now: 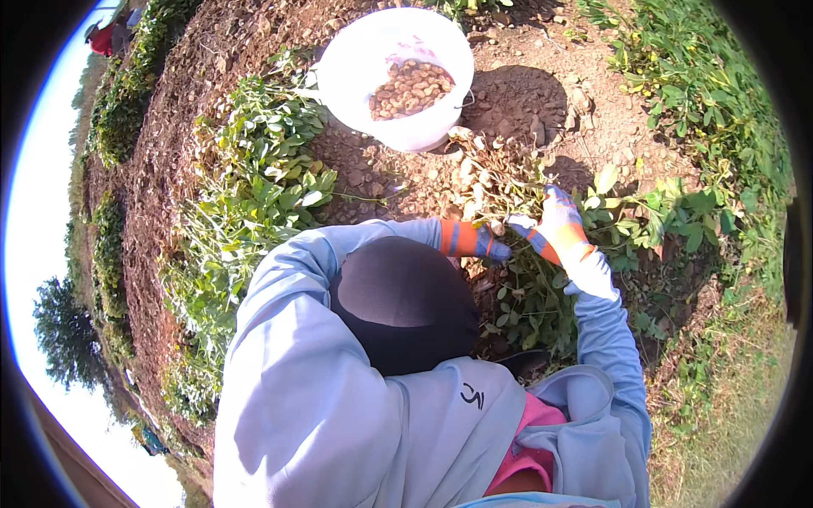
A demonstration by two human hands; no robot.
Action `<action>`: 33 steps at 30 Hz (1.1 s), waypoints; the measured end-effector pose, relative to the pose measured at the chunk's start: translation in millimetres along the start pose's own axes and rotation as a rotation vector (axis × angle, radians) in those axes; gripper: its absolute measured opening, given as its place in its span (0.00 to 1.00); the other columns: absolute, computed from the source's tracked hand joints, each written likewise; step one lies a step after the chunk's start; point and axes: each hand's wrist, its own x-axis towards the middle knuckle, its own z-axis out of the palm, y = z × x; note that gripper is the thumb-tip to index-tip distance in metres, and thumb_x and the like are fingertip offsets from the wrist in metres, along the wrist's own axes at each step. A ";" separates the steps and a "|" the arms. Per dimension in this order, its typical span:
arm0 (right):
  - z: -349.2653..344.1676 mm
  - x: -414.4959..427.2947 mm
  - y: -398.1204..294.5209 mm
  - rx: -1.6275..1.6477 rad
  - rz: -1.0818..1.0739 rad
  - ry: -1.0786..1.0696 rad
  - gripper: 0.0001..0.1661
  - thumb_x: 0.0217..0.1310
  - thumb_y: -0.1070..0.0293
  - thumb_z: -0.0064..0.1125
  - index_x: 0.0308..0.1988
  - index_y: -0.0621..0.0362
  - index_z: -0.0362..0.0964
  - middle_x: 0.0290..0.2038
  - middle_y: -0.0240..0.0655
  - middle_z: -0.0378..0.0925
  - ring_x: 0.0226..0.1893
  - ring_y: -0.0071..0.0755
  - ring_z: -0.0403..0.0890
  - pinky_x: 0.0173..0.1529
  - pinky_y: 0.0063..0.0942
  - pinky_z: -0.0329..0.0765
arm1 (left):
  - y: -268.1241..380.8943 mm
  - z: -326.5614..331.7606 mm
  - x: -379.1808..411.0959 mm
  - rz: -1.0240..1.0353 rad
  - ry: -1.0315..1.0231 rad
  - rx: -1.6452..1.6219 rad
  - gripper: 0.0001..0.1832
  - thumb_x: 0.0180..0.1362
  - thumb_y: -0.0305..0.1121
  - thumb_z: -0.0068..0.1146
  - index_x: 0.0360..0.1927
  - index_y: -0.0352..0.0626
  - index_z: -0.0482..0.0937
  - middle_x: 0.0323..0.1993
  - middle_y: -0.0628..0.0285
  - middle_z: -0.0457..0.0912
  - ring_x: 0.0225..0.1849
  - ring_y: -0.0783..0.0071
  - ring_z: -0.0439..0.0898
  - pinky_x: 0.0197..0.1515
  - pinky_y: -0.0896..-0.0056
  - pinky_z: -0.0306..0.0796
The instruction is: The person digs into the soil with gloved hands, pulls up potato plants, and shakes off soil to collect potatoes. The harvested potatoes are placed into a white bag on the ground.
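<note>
Both hands wear grey-and-orange work gloves. My right hand (557, 223) is closed around the stems of uprooted peanut plants (502, 178), whose roots and pods point up and away from me. Their green leaves (540, 305) hang below it. My left hand (476, 241) lies just left of it, against the lower edge of the pods; its fingers point towards the right hand, and whether they grip anything does not show. Beyond the plants a white plastic bucket (432, 130) stands tilted towards me, holding loose peanuts in their shells (413, 89).
Pulled peanut plants (254, 190) lie heaped on the left. Green plants (705, 95) grow on the right, with dry grass (730, 406) below. A dark, rounded, cloth-covered shape (403, 305) is close before me. Far off at upper left, a person in red (101, 39) is partly visible.
</note>
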 end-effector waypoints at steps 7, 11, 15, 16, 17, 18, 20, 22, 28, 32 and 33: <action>21.0 -27.8 -77.5 0.363 0.093 0.001 0.34 0.46 0.52 0.56 0.45 0.70 0.63 0.41 0.50 0.70 0.44 0.47 0.71 0.47 0.32 0.67 | 68.8 36.1 -63.0 0.128 0.025 -0.518 0.20 0.53 0.42 0.50 0.45 0.39 0.71 0.37 0.61 0.77 0.38 0.75 0.74 0.41 0.71 0.69; 53.9 -8.8 -111.6 0.586 -0.066 -0.069 0.34 0.47 0.54 0.53 0.48 0.69 0.59 0.44 0.52 0.67 0.46 0.51 0.68 0.51 0.36 0.64 | 64.2 22.8 -91.6 -0.070 0.275 -0.602 0.20 0.54 0.41 0.49 0.45 0.39 0.71 0.38 0.61 0.77 0.39 0.74 0.74 0.42 0.71 0.69; 59.7 30.2 -134.0 0.664 -0.147 -0.206 0.38 0.47 0.52 0.53 0.52 0.67 0.55 0.47 0.53 0.66 0.48 0.49 0.68 0.53 0.34 0.63 | 38.3 3.6 -101.8 -0.172 0.617 -0.738 0.19 0.55 0.41 0.47 0.45 0.38 0.71 0.38 0.61 0.76 0.40 0.73 0.74 0.42 0.71 0.69; 57.0 34.3 -144.4 0.613 -0.179 -0.195 0.39 0.46 0.52 0.53 0.53 0.67 0.55 0.48 0.53 0.65 0.49 0.49 0.67 0.53 0.35 0.63 | 33.4 -0.3 -103.9 -0.179 0.703 -0.780 0.19 0.55 0.41 0.46 0.45 0.38 0.71 0.39 0.61 0.76 0.40 0.73 0.74 0.42 0.71 0.68; 53.1 37.7 -152.3 0.533 -0.193 -0.183 0.40 0.46 0.52 0.53 0.53 0.67 0.54 0.48 0.53 0.65 0.49 0.49 0.67 0.53 0.35 0.63 | 29.9 -3.8 -106.6 -0.179 0.788 -0.818 0.19 0.55 0.41 0.46 0.45 0.38 0.71 0.39 0.60 0.76 0.40 0.73 0.73 0.43 0.71 0.68; 48.9 37.6 -158.7 0.501 -0.239 -0.130 0.39 0.46 0.52 0.54 0.53 0.67 0.55 0.49 0.52 0.64 0.49 0.48 0.67 0.53 0.37 0.62 | 27.5 -6.8 -109.4 -0.172 0.868 -0.852 0.19 0.55 0.41 0.46 0.45 0.38 0.71 0.39 0.60 0.76 0.40 0.72 0.73 0.43 0.71 0.68; 42.1 37.1 -163.5 0.447 -0.279 0.006 0.38 0.46 0.52 0.54 0.52 0.66 0.56 0.49 0.50 0.65 0.49 0.47 0.67 0.53 0.38 0.62 | 24.7 -11.7 -115.8 -0.152 1.019 -0.920 0.18 0.56 0.40 0.45 0.45 0.38 0.71 0.39 0.60 0.76 0.41 0.72 0.73 0.43 0.71 0.68; 38.9 35.5 -160.5 0.398 -0.321 0.055 0.36 0.45 0.52 0.55 0.51 0.64 0.58 0.47 0.47 0.66 0.48 0.44 0.67 0.52 0.39 0.60 | 22.3 -16.6 -125.6 -0.089 1.091 -0.906 0.18 0.56 0.40 0.44 0.45 0.38 0.71 0.40 0.60 0.76 0.41 0.71 0.73 0.44 0.71 0.68; 29.0 32.8 -133.1 0.175 -0.378 -0.007 0.32 0.47 0.50 0.52 0.51 0.54 0.60 0.40 0.41 0.72 0.42 0.41 0.71 0.51 0.38 0.60 | 13.4 -38.9 -207.1 0.166 1.718 -0.674 0.17 0.51 0.42 0.51 0.42 0.44 0.72 0.39 0.63 0.75 0.40 0.69 0.72 0.44 0.63 0.67; 12.4 28.6 -104.0 0.182 -0.369 0.020 0.31 0.48 0.52 0.52 0.51 0.54 0.60 0.44 0.43 0.69 0.46 0.43 0.68 0.54 0.39 0.59 | 19.6 -78.7 -301.3 0.421 1.779 -0.789 0.13 0.50 0.42 0.52 0.35 0.47 0.73 0.31 0.65 0.76 0.31 0.69 0.75 0.33 0.66 0.71; 9.0 25.4 -93.2 0.190 -0.334 -0.026 0.30 0.48 0.54 0.53 0.51 0.55 0.60 0.45 0.42 0.69 0.47 0.43 0.68 0.54 0.39 0.59 | 24.9 -89.3 -328.9 0.465 1.767 -0.734 0.11 0.50 0.42 0.51 0.31 0.47 0.73 0.26 0.65 0.77 0.26 0.69 0.75 0.28 0.68 0.72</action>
